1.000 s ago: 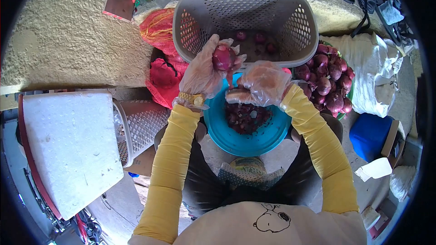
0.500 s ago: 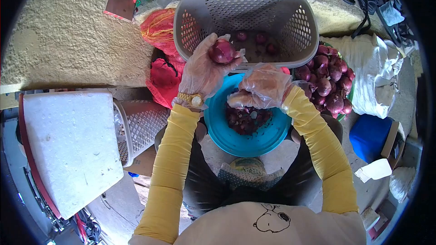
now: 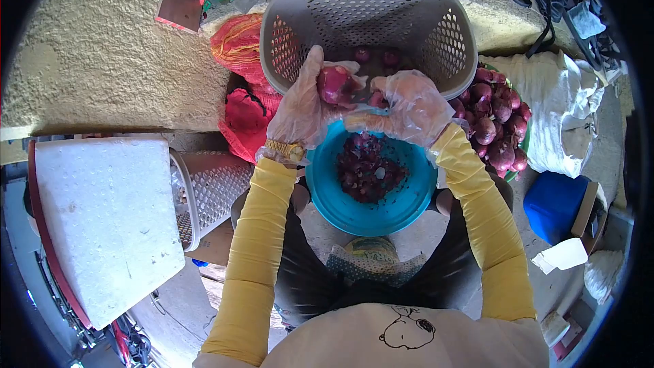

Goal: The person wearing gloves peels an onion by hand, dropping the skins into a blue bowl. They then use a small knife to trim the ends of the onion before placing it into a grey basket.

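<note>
My left hand [image 3: 300, 105], in a clear plastic glove, is closed around a red onion [image 3: 336, 86] just over the near rim of the basket. Beside it, my right hand [image 3: 412, 105], gloved the same way, is closed with a purplish piece of onion skin [image 3: 379, 99] at its fingertips. Below both hands sits a turquoise basin [image 3: 327, 201] holding dark red onion peelings [image 3: 368, 170]. The grey perforated basket [image 3: 368, 7] beyond has red onions [image 3: 391, 58] on its floor; my right hand hides part of it.
Many red onions [image 3: 501, 126] are heaped at the right, next to a white sack [image 3: 558, 109]. A red net bag [image 3: 248, 112] lies left of the basket. Further left stand a white foam board [image 3: 105, 218] and another perforated basket [image 3: 221, 184]. A blue container [image 3: 555, 206] is at the right.
My right hand has moved up from over the basin to beside the onion, now with purplish skin at its fingertips. The onion has turned slightly in my left hand.
</note>
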The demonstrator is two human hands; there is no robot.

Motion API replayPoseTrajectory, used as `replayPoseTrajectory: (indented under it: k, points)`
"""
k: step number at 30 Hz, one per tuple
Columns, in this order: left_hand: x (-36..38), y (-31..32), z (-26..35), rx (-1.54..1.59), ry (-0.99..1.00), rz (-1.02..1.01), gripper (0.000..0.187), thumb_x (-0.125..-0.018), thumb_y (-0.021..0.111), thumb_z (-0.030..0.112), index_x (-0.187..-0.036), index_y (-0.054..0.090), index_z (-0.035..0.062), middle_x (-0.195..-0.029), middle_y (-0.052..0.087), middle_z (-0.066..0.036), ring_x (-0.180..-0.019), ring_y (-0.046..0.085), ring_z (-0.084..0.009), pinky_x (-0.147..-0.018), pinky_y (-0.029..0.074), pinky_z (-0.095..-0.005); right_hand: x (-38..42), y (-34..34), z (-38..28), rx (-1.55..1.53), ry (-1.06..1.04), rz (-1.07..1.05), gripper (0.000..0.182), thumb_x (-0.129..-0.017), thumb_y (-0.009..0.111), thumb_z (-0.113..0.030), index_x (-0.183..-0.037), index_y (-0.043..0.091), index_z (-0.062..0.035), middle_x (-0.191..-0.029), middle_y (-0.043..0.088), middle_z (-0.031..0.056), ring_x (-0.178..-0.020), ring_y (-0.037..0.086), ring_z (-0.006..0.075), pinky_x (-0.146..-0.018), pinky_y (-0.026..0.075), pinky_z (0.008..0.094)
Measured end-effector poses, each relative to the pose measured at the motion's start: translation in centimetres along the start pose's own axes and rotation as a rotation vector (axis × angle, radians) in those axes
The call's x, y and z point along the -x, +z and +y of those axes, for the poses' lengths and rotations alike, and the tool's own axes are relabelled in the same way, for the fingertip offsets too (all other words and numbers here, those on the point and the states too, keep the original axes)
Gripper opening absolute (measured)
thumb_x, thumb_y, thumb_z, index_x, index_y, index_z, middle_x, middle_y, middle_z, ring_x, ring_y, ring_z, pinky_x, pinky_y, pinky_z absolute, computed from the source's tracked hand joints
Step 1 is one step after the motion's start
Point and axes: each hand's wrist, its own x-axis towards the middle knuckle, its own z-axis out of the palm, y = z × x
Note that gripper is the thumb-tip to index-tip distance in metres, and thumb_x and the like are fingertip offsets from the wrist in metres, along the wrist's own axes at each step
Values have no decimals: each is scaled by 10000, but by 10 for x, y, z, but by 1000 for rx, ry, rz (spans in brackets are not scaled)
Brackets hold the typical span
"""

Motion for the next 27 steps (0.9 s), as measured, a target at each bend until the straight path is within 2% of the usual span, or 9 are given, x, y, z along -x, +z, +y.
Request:
replayPoseTrajectory:
  k: [2, 8, 12, 13, 15, 18, 21, 25, 27]
  points:
    - [5, 7, 4, 10, -101, -44, 653, -1037, 518, 548, -1172, 625, -82, -1089, 693, -177, -941, 703, -256, -827, 623, -389, -2, -5, 1, -11, 19, -35, 639, -724, 810, -646, -957, 714, -59, -778, 662, 149, -780, 638, 385, -752, 488, 479]
    - [1, -2, -3, -179, -124, -18, 672, -1005, 543, 601, -1071, 689, -52, -1036, 707, -155, -922, 701, -219, -815, 613, -349, -1, -9, 2, 84, 46, -103, 638, -716, 815, -634, -965, 695, -59, -778, 658, 154, -814, 630, 405, -794, 479, 473]
    - [3, 0, -3, -201, -112, 1, 640, -1009, 559, 574, -1110, 680, -46, -1060, 705, -147, -942, 701, -219, -831, 609, -340, 0, -9, 6, 108, 1, -102, 625, -742, 766, -660, -1024, 705, -106, -808, 686, 129, -848, 669, 385, -816, 503, 474]
    - [2, 0, -2, -115, -158, -72, 599, -1023, 557, 534, -1133, 671, -44, -1077, 704, -142, -959, 700, -216, -839, 609, -343, 0, -9, 5, 107, 1, -102, 625, -742, 766, -660, -1024, 705, -106, -808, 686, 129, -848, 669, 385, -816, 503, 474]
    - [1, 0, -3, -30, -203, -145, 559, -1038, 556, 494, -1156, 663, -42, -1094, 702, -137, -977, 699, -214, -848, 610, -346, 0, -10, 2, 116, 7, -86, 688, -733, 769, -677, -1174, 718, -152, -817, 699, 120, -838, 682, 366, -797, 515, 462]
    - [1, 0, -4, -5, -209, -184, 487, -1069, 523, 425, -1199, 647, -28, -1126, 699, -124, -1007, 694, -200, -871, 608, -341, -2, -8, 1, 73, 14, -75, 750, -738, 766, -690, -1301, 687, -200, -825, 709, 112, -820, 692, 348, -769, 528, 451]
    - [6, 6, -1, -19, -166, -201, 450, -1081, 508, 394, -1211, 645, -15, -1143, 698, -119, -1020, 692, -189, -852, 616, -344, -4, -9, -1, 45, 53, -97, 790, -739, 758, -706, -1337, 668, -198, -826, 712, 116, -813, 699, 342, -747, 537, 440]
    - [7, 3, 2, -342, -144, -81, 519, -1021, 582, 508, -1154, 678, 16, -1071, 711, -80, -935, 685, -150, -737, 608, -311, -4, -11, -3, 76, 49, -99, 719, -749, 752, -702, -1236, 713, -174, -832, 716, 116, -828, 702, 347, -756, 539, 443]
    - [7, 2, 3, -457, -166, -37, 550, -995, 606, 551, -1129, 690, 24, -1042, 715, -67, -899, 678, -135, -697, 596, -301, -1, -7, 2, 191, 46, -85, 649, -759, 749, -691, -1083, 737, -128, -837, 718, 121, -830, 700, 357, -761, 540, 453]
